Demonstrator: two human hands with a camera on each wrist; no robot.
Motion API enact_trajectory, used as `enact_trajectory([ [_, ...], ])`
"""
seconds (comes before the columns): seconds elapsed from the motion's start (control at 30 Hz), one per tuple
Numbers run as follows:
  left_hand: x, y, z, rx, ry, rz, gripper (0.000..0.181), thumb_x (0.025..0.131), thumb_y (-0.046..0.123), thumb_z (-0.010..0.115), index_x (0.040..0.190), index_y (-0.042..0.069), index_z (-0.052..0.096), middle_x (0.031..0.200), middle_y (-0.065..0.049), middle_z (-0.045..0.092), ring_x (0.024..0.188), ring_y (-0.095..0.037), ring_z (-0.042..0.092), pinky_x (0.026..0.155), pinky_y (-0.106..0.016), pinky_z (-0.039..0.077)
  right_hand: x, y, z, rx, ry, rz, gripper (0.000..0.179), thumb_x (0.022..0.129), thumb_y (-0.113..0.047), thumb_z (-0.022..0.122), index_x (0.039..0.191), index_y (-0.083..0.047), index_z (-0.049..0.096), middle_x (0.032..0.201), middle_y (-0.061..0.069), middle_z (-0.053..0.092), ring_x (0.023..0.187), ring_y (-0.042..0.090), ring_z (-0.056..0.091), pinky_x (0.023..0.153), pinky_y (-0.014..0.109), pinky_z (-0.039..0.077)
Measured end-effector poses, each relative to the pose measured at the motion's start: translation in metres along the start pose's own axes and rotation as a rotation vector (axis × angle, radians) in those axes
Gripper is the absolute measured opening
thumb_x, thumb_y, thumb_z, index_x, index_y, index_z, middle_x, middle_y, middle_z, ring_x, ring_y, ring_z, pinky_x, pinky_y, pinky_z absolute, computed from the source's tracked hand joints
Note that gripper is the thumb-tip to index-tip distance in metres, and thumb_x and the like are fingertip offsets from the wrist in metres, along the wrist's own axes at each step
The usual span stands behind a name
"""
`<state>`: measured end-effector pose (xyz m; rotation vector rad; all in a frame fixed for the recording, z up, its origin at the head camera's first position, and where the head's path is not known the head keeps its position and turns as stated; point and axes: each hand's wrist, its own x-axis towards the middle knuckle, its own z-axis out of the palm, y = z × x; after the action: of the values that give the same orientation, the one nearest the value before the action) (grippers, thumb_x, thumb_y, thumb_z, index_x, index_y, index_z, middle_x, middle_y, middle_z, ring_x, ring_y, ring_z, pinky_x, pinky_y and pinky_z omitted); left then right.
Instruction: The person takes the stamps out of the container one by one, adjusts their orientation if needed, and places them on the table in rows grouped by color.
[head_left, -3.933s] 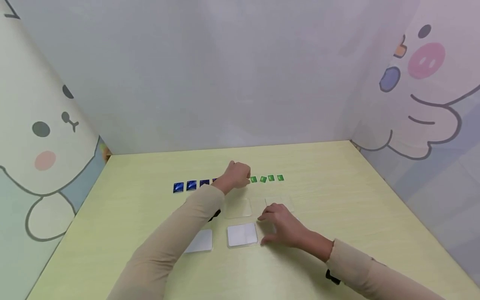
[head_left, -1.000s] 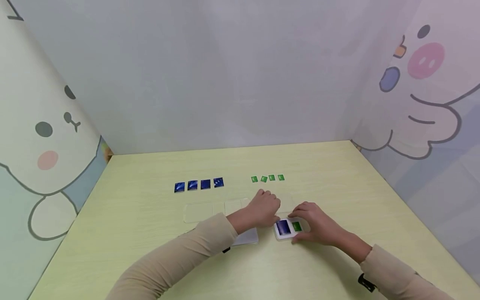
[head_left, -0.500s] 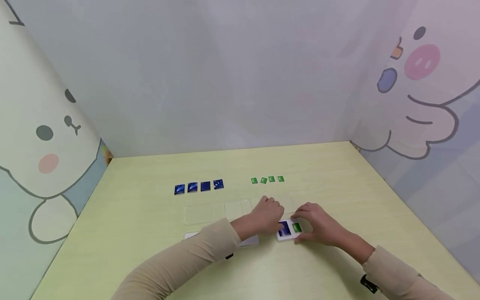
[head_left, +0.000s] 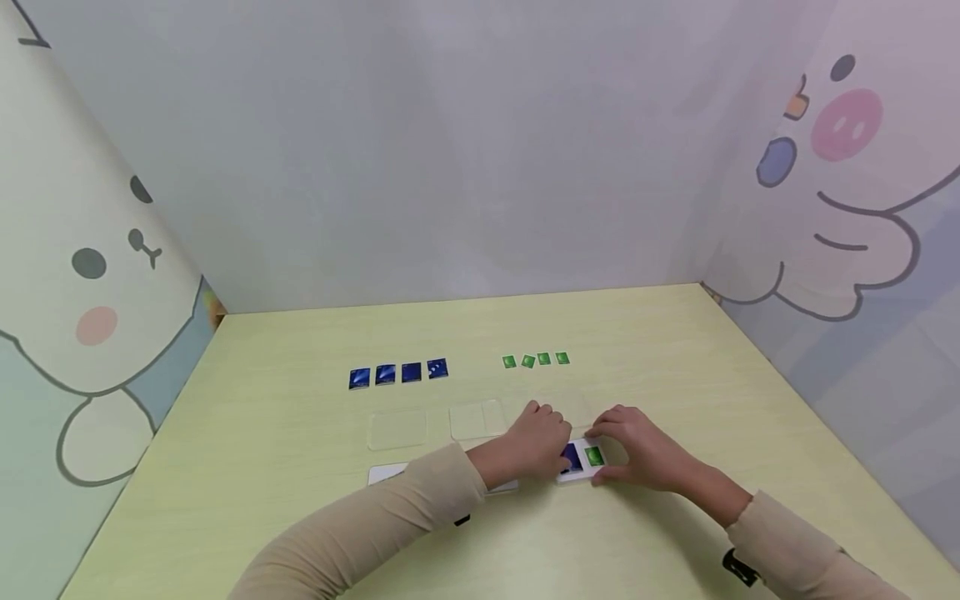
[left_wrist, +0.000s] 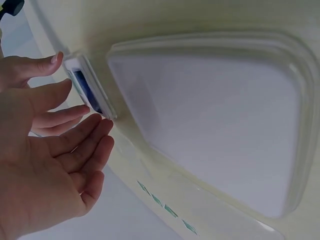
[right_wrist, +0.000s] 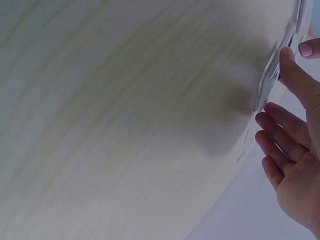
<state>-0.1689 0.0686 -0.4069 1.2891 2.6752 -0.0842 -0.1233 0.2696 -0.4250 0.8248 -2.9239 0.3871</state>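
A small clear plastic case point(head_left: 577, 479) holds a white insert with a dark blue picture card point(head_left: 573, 457) and a smaller green card point(head_left: 594, 456). My left hand point(head_left: 534, 442) is at its left end, the thumb over the blue card and the fingertips at the far edge. In the left wrist view, the blue strip of the case point(left_wrist: 86, 90) shows between thumb and fingers. My right hand point(head_left: 641, 450) grips the right end, thumb on the near edge and fingers on the far one. In the right wrist view the case point(right_wrist: 272, 70) appears edge-on.
Several blue cards point(head_left: 385, 374) and several green cards point(head_left: 543, 358) lie in rows at the back. Clear lids point(head_left: 397, 429) lie in front of them. Two white-filled cases, one a large white case in the left wrist view point(left_wrist: 215, 120), sit partly under my left forearm.
My left hand came from the far row to the case at the right. In the last second its thumb moved onto the blue card, and both hands and case shifted slightly right.
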Motion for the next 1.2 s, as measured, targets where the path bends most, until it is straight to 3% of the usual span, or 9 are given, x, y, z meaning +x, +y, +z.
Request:
enact_trajectory([
  [0.67,0.0026,0.0055,0.0014,-0.021,-0.003,-0.023,0.033,0.089,0.046,0.062,0.103,0.016,0.066,0.095,0.005,0.063,0.089,-0.011,0.050,0.088,-0.028,0.037,-0.0002,-0.0010,-0.0011,0.000,-0.021,0.018,0.047,0.067,-0.041,0.085,0.102,-0.013,0.072,0.099,-0.006,0.067,0.095,0.013,0.058,0.089,0.043,0.048],
  [1.2,0.0040,0.0087,0.0053,0.019,0.012,-0.025,0.035,0.088,0.049,0.063,0.103,0.017,0.066,0.097,0.005,0.064,0.090,-0.011,0.049,0.088,-0.027,0.037,0.0035,-0.0044,-0.0028,-0.007,-0.054,0.038,0.048,0.065,-0.038,0.087,0.103,-0.012,0.072,0.100,-0.003,0.068,0.096,0.016,0.059,0.090,0.045,0.048],
])
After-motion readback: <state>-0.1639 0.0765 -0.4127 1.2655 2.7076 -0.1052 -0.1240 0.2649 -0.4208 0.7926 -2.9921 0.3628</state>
